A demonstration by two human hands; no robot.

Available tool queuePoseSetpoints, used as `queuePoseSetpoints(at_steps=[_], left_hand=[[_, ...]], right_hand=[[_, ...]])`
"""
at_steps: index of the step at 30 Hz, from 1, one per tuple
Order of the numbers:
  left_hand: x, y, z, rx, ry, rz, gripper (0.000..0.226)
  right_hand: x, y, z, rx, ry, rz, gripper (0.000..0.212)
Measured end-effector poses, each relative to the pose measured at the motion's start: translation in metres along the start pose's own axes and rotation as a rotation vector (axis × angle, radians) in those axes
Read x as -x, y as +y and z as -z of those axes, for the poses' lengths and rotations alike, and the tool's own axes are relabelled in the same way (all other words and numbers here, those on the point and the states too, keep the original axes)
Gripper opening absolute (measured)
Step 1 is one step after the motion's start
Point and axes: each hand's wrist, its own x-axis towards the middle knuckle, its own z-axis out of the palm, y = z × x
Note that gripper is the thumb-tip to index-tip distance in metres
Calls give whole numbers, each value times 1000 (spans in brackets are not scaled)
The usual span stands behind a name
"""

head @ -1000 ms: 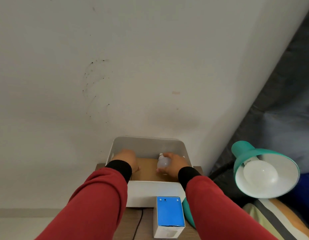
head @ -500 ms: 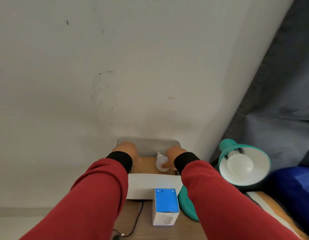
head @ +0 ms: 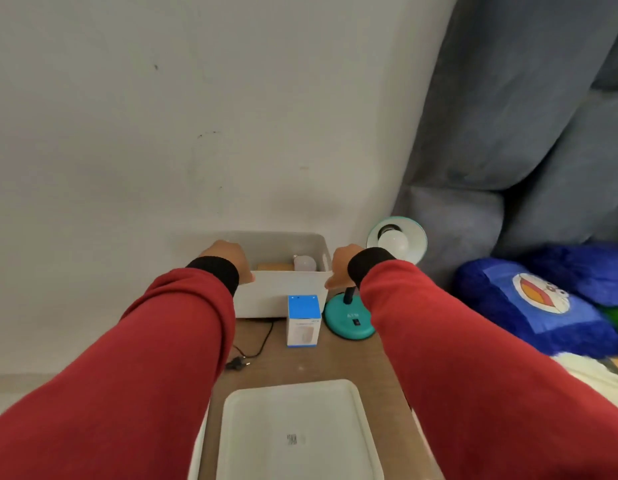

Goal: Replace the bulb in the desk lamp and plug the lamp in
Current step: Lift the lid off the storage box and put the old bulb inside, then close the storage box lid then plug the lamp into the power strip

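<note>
A home bedroom: padded grey headboard (head: pixel 508 116), blue cartoon pillow (head: pixel 536 299), small wooden bedside table (head: pixel 335 362) against the wall.

A pale wall (head: pixel 196 116) with faint dark scuffs fills the far left. A brown counter (head: pixel 321 362) stands against it. At right, grey padded cushions (head: pixel 525 116) rise above a blue plush pillow (head: pixel 536 303). Lighting is soft and even.
</note>
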Motion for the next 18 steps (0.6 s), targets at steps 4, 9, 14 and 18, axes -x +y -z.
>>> queuePoseSetpoints(at_steps=[4,9,14,18], left_hand=[[49,-1,-31,-16,-35,3,51],[88,1,-91,-18,-127,12,54],[121,6,-152,22,-208,13,57],[140,5,-186,63,-273,43,59]], right_hand=[[41,6,-30,24,9,-8,49],[78,12,-87,21,33,-2,51],[95,17,-168,-98,-146,-89,66],[106,20,-214,-159,-276,-66,67]])
